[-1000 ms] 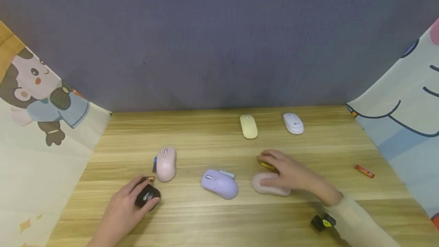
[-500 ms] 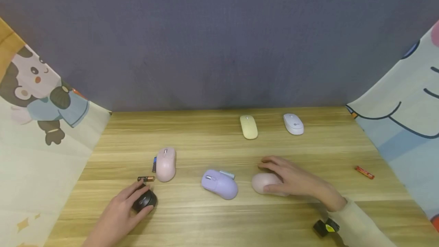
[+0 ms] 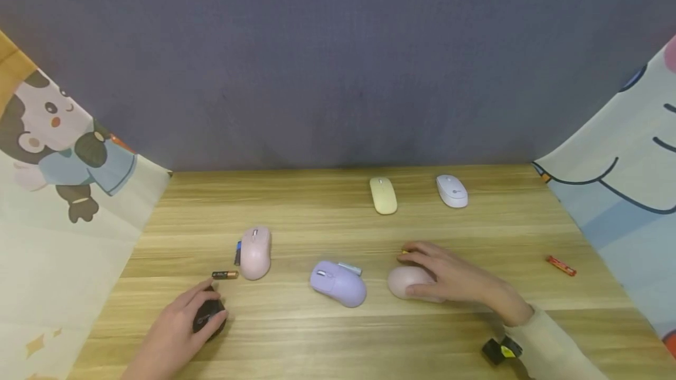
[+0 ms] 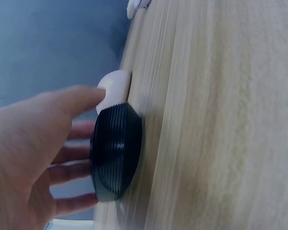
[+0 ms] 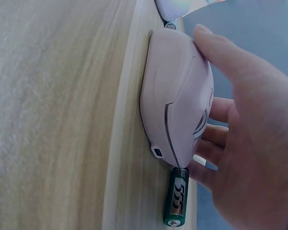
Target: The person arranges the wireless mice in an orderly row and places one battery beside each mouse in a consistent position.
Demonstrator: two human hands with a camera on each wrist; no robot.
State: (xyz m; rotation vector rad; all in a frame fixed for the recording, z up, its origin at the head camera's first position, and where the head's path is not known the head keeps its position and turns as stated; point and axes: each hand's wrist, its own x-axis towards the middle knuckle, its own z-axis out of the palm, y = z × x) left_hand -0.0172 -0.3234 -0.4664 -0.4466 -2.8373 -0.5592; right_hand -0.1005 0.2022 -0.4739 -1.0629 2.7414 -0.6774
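Observation:
My left hand (image 3: 176, 324) holds a black computer mouse (image 3: 208, 315), thumb on the near side and fingers around the far side. In the left wrist view the ribbed side of the black mouse (image 4: 116, 148) faces the camera. Just beyond the fingertips lies a black-and-copper battery (image 3: 225, 275). My right hand (image 3: 449, 274) grips a pale pink mouse (image 3: 406, 282) between thumb and fingers. The right wrist view has a green battery (image 5: 176, 197) by the front end of that pink mouse (image 5: 175, 91). Under the right fingertips a bit of something yellow (image 3: 405, 252) peeks out.
Between the hands is a purple mouse (image 3: 339, 284) with a pale battery (image 3: 350, 268) alongside. Another pink mouse (image 3: 256, 254) has a blue-and-black battery (image 3: 237, 253) beside it. Farther back are a yellow mouse (image 3: 383, 196) and a white mouse (image 3: 452, 191). A red battery (image 3: 561, 265) lies right.
My left hand has drawn the black mouse left and nearer, uncovering the black-and-copper battery. The right hand shifted slightly right and nearer over the pink mouse, then stayed nearly still.

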